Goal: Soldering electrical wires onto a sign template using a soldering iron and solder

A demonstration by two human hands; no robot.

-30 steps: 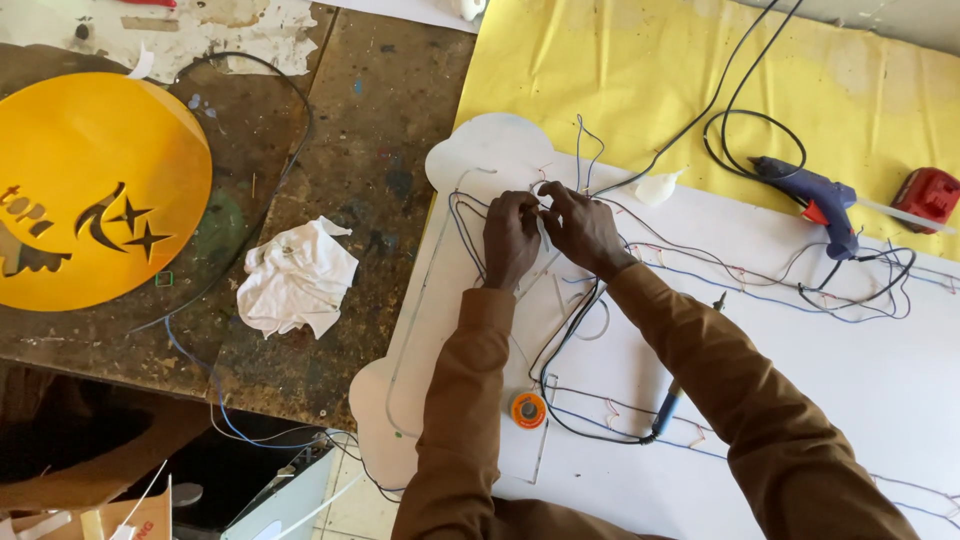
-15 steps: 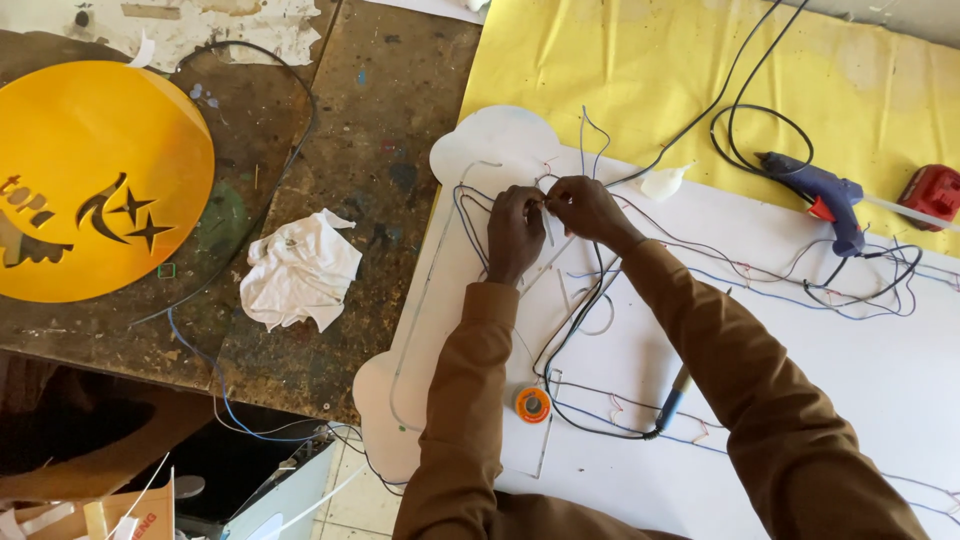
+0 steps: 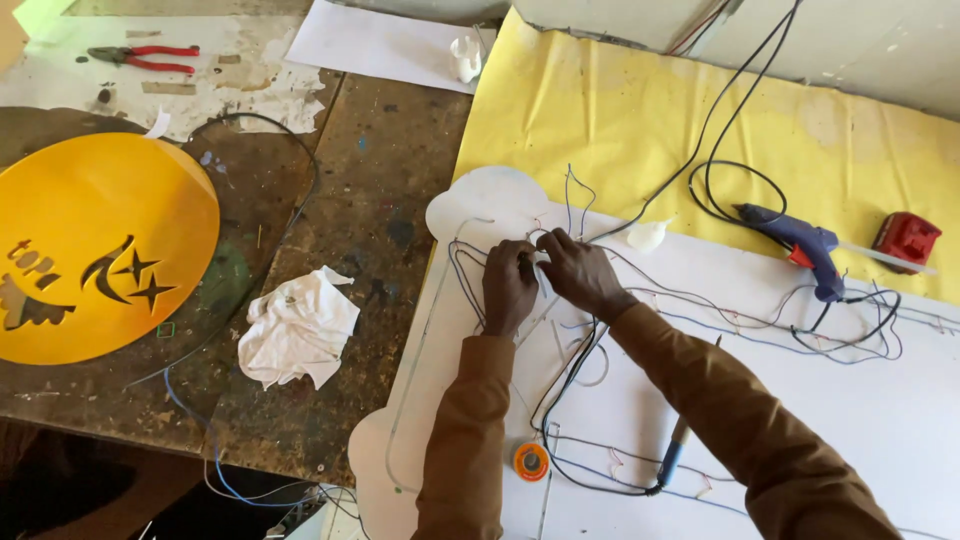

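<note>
Head view: your left hand [image 3: 510,285] and right hand [image 3: 580,272] have stayed together, both pinching thin wires [image 3: 560,205] over the white board [image 3: 900,420]; joint unfinished.

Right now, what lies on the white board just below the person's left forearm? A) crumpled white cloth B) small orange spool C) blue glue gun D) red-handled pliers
B: the small orange spool sits on the white board beside the left sleeve, while the pliers and the crumpled white cloth lie on the dark worktable and the blue glue gun lies far to the right.
</note>
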